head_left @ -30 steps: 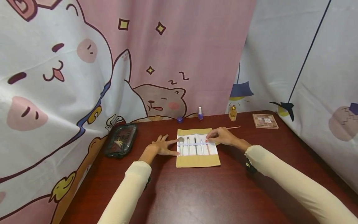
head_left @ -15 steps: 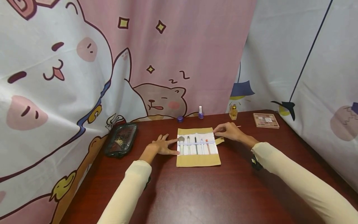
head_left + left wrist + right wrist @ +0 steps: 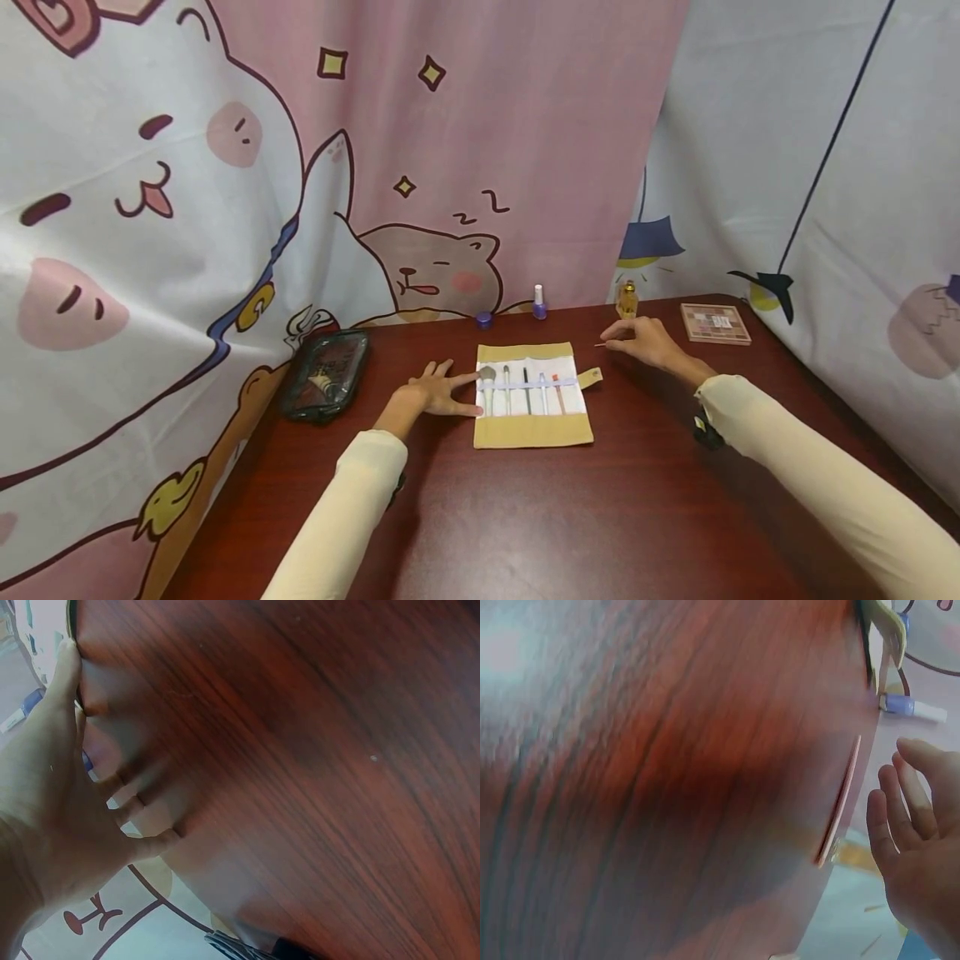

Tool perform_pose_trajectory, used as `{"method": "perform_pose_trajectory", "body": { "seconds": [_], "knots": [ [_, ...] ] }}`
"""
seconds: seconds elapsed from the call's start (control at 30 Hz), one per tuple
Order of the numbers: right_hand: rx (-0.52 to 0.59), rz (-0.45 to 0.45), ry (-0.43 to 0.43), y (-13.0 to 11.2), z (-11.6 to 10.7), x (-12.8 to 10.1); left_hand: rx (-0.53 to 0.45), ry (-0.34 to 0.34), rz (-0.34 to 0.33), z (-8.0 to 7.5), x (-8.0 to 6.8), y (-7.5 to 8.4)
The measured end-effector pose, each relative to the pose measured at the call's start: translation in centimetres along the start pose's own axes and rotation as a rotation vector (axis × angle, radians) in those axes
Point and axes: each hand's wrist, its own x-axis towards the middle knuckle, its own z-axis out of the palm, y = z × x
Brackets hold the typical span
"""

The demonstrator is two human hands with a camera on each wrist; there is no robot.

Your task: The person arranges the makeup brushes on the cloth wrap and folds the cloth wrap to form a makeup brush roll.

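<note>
A yellow-edged brush roll (image 3: 532,432) lies unrolled, with several makeup brushes under its lilac band. My left hand (image 3: 435,392) rests at the roll's left edge, fingers spread, thumb and forefinger touching the border. Beyond the roll's right side, my right hand (image 3: 641,342) hovers low over a thin pink stick (image 3: 840,802), perhaps a brush or pencil. In the right wrist view the stick lies on the table, apart from the loosely bent fingers. The head view shows only one end of it past the fingertips. A red-tipped brush (image 3: 558,387) sits rightmost in the roll.
Along the back edge stand a small purple jar (image 3: 483,319), a purple nail polish bottle (image 3: 539,308) and a golden perfume bottle (image 3: 627,302). An eyeshadow palette (image 3: 715,324) lies back right; a black-edged clear pouch (image 3: 326,375) lies left. Curtains border the table.
My right hand has left the red-tipped brush at the roll and moved right and away, to the pink stick. The roll's strap is uncovered. My left hand stays in place.
</note>
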Motion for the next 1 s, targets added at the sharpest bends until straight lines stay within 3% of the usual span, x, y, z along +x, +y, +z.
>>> {"method": "perform_pose_trajectory", "body": {
  "seconds": [0.17, 0.4, 0.8, 1.0],
  "knots": [
    [-0.010, 0.059, 0.017, 1.2, -0.6, -0.1, 0.001, -0.005, 0.002, 0.0, -0.1, 0.1],
    [-0.054, 0.056, 0.064, 2.9, -1.3, -0.1, 0.017, -0.004, 0.004, 0.2, 0.1, 0.0],
    [-0.066, 0.095, 0.034, 5.2, -2.2, -1.3, 0.008, -0.005, -0.003, 0.1, 0.3, 0.0],
    [-0.046, 0.125, -0.021, 5.8, -2.1, -1.3, 0.010, -0.004, -0.004, 0.1, 0.2, 0.0]
  ]
}}
